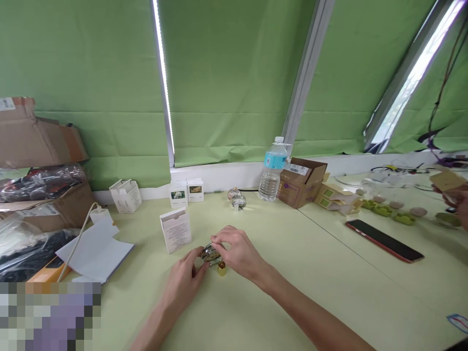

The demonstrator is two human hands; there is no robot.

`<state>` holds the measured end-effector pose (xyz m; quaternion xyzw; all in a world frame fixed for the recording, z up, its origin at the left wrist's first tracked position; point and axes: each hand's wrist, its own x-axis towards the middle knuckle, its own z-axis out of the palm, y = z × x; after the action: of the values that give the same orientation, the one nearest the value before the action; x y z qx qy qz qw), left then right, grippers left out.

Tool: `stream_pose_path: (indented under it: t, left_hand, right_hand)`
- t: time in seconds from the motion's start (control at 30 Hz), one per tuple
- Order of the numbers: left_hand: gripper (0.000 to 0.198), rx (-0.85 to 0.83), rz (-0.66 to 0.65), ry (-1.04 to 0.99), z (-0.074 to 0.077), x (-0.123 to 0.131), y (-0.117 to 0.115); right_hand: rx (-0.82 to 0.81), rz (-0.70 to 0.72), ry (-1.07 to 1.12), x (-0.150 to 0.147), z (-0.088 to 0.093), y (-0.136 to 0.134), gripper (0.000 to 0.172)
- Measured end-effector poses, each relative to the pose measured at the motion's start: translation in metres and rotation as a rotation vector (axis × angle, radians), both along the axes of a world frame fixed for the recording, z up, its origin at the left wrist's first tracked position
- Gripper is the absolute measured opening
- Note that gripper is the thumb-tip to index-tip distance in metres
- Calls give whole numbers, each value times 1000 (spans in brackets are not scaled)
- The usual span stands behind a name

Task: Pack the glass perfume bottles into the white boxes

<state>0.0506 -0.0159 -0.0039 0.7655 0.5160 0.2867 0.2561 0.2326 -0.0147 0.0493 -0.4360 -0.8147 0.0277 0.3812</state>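
Note:
Both of my hands meet over a small clear glass bottle lying low on the pale green table. My left hand grips its left side with thumb and fingers. My right hand pinches its top from the right. A small gold cap stands on the table just in front of the bottle, under my right hand. A white upright carton stands just behind and left of my hands.
Along the back edge stand white cartons, two small picture boxes, glass ornaments, a water bottle and a cardboard box. A phone lies right. White paper and stacked boxes lie left. Another person's hand is far right.

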Motion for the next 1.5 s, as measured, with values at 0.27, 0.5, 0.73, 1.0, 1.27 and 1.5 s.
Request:
stream_pose_path:
  t: [0.27,0.5,0.73,1.0,1.27,1.5]
  left_hand:
    - [31,7,-3,-7,1,-1,-1]
    - [32,4,-5,-5,0,-1,0]
    - [32,-2,0,5,1,-1,-1]
    - [31,3,0,-7,4,0,0]
    - [33,0,-11,-24,5,0,-2]
    - [33,4,0,-22,4,1,-1]
  right_hand:
    - [127,-25,-99,-4,-7,-3,24]
    - [66,-4,-36,-2,-3,-1,24]
    - [18,-49,-97,-2,-1,-7,23]
    - [-34,-97,-27,1,-2,-7,15]
    - [-30,-45,-44,2,0,-7,17]
    - [-11,-49,-83,2,1,-7,19]
